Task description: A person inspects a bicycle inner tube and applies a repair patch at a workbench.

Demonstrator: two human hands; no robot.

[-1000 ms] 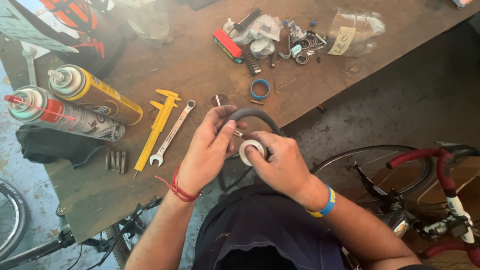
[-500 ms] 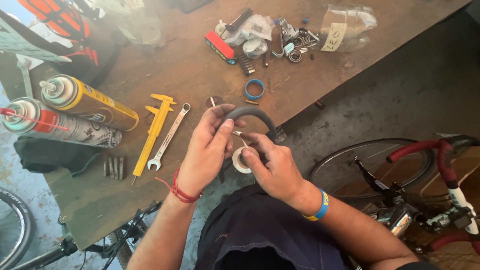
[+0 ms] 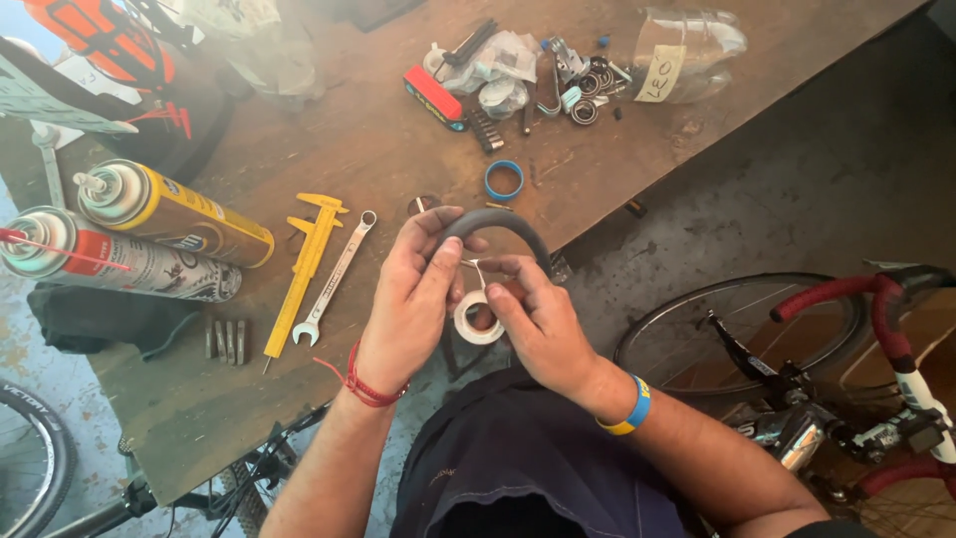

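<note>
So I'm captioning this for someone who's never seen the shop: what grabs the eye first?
Both hands, left hand and right hand, meet at centre on a white tape roll and a curved black rubber piece. Two spray cans lie left on the wooden workbench, beside a yellow caliper.

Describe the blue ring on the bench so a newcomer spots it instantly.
Start at the long wooden workbench and find the heap of small parts at its far side. Nearer the person from that heap, just beyond the hands' curved black rubber piece, lies the blue ring, alone on bare wood. It is the only bright blue hoop, flat and open-centred.
</note>
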